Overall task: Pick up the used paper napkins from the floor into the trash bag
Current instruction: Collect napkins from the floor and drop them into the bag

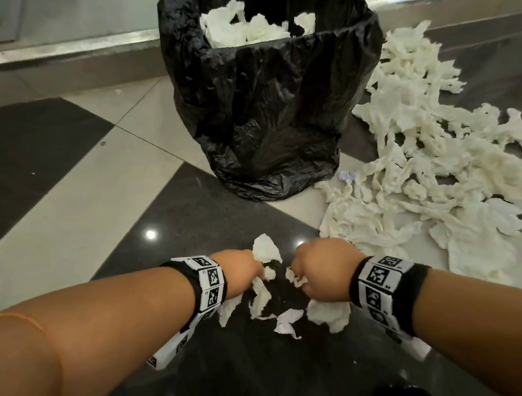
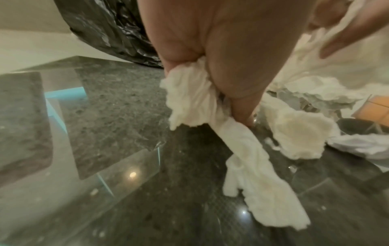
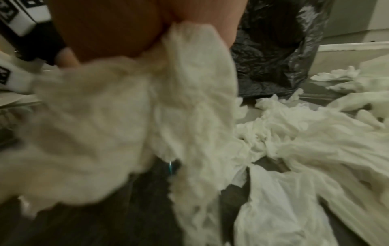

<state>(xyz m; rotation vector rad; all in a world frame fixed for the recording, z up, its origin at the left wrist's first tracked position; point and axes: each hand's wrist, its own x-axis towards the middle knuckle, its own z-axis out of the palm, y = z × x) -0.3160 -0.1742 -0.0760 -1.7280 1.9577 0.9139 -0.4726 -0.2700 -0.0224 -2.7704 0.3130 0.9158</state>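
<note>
A black trash bag [image 1: 271, 104] stands open on the floor ahead, with several white napkins [image 1: 241, 26] inside. My left hand [image 1: 243, 270] grips crumpled white napkins [image 2: 195, 103] low over the dark tile; a strip hangs from the fist. My right hand [image 1: 320, 271] grips another bunch of napkins [image 3: 130, 119], which fills the right wrist view. Both fists are close together, a little in front of the bag. Loose napkin scraps [image 1: 290, 319] lie under and between the hands.
A large heap of white napkins [image 1: 437, 170] spreads over the floor right of the bag [image 3: 273, 58]. The floor has dark [image 1: 204, 372] and light [image 1: 83, 194] glossy tiles. A raised ledge [image 1: 58, 51] runs along the back.
</note>
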